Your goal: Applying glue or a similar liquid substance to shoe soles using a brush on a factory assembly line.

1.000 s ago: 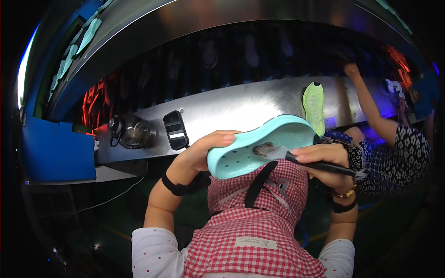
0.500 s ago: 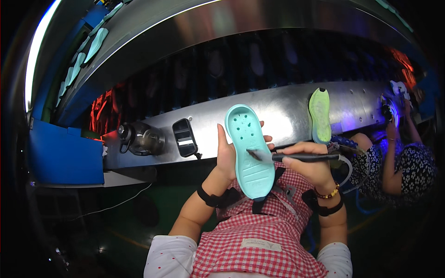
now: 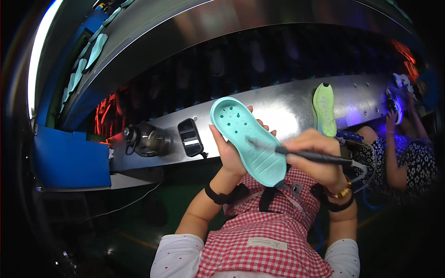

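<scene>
Turquoise shoe sole [image 3: 248, 132], smooth, contoured, showing small holes [image 3: 238, 116] and shallow ribs [image 3: 265, 163], lying slantwise above checked fabric apron [image 3: 262, 229], left hand [image 3: 232, 157] grasping it from below, right hand [image 3: 330, 170] gripping black-handled brush [image 3: 320, 156], bristles appearing blurred.

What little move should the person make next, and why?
Probably a light stroke of the brush across the turquoise sole: the right hand holds its blurred bristles at the sole's middle, while the left hand supports the sole from underneath.
</scene>
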`<act>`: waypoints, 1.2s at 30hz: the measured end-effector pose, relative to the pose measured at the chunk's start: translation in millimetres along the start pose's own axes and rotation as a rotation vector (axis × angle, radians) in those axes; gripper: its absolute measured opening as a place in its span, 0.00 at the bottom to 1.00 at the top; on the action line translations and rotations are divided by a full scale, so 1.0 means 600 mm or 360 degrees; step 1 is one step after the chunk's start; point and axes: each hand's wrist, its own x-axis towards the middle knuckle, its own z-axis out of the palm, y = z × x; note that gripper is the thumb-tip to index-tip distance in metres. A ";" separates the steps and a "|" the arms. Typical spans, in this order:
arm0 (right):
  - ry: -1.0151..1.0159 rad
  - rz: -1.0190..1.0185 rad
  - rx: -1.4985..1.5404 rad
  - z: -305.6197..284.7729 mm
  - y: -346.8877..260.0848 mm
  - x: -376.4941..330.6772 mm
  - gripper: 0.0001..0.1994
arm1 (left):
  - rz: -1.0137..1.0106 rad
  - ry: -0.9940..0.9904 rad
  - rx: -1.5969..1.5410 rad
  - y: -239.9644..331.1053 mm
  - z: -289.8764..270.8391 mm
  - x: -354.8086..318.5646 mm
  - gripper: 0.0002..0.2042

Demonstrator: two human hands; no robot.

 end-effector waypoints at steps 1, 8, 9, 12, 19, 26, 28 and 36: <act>-0.0053 -0.0158 -0.0226 -0.001 0.014 0.011 0.11 | -0.0005 -0.0090 -0.0007 -0.002 0.009 0.002 0.42; -0.0320 0.0121 0.0212 -0.010 -0.012 -0.010 0.11 | 0.0283 0.0174 0.0188 0.033 0.021 0.002 0.41; -0.0114 0.0213 0.0143 -0.011 0.000 -0.009 0.12 | 0.0268 0.0128 0.0126 0.034 0.027 0.004 0.42; -0.0355 -0.0030 -0.0062 -0.004 0.000 -0.012 0.12 | 0.0406 -0.0004 0.0208 0.038 0.026 0.004 0.42; -0.0251 0.0441 0.0997 -0.011 0.038 -0.020 0.10 | 0.0368 -0.0234 0.0237 0.058 0.059 0.004 0.41; 0.0186 0.0599 0.1548 0.046 0.033 -0.033 0.09 | 0.0134 -0.0231 -0.0021 0.005 0.062 -0.033 0.33; 0.0031 0.0574 0.1070 0.045 0.019 -0.042 0.08 | 0.0097 -0.0219 -0.0179 0.006 0.053 -0.034 0.32; -0.0286 0.0242 0.0592 0.022 0.008 -0.015 0.09 | 0.0066 -0.0044 -0.0049 0.020 0.056 -0.021 0.30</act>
